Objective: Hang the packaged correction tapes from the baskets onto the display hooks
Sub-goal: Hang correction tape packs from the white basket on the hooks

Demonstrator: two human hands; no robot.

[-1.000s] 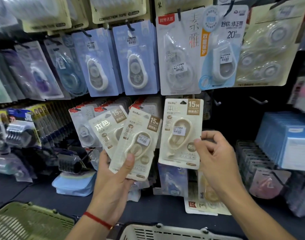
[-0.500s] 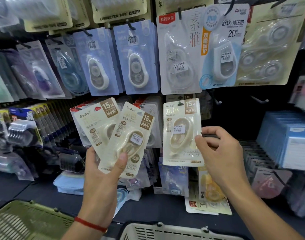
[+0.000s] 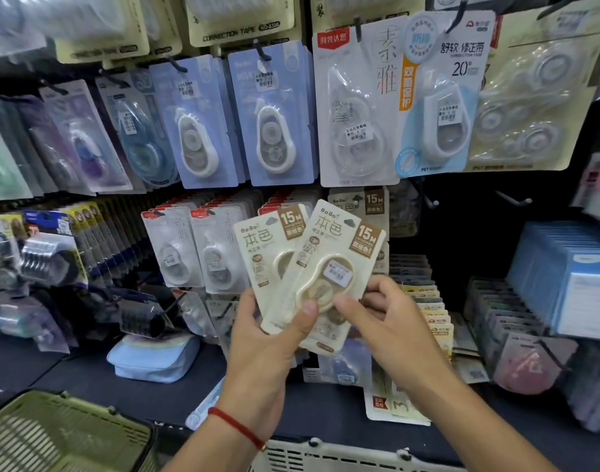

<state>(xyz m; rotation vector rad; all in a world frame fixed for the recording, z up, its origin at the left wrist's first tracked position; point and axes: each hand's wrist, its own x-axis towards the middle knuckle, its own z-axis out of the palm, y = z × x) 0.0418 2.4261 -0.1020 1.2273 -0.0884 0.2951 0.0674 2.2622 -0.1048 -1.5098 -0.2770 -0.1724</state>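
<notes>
My left hand [image 3: 268,352] grips two cream correction tape packages fanned out in front of the display. The front package [image 3: 339,240] tilts right, and the rear package [image 3: 257,247] sits behind it on the left. My right hand [image 3: 387,321] pinches the lower right part of the front package, thumb on its face and fingers behind. A third cream package [image 3: 366,202] of the same kind hangs on a hook just behind them. Two bare hooks [image 3: 431,201] [image 3: 516,199] stick out of the dark panel to the right.
Rows of other packaged correction tapes hang above and to the left. A green basket [image 3: 53,434] sits at the lower left and a white basket [image 3: 325,454] at the bottom centre. Blue boxes [image 3: 564,274] are stacked at the right. A light blue pouch [image 3: 152,359] lies on the shelf.
The cream package my right hand held now hangs on the hook. My right hand came down and left onto the front package in my left hand, which moved right.
</notes>
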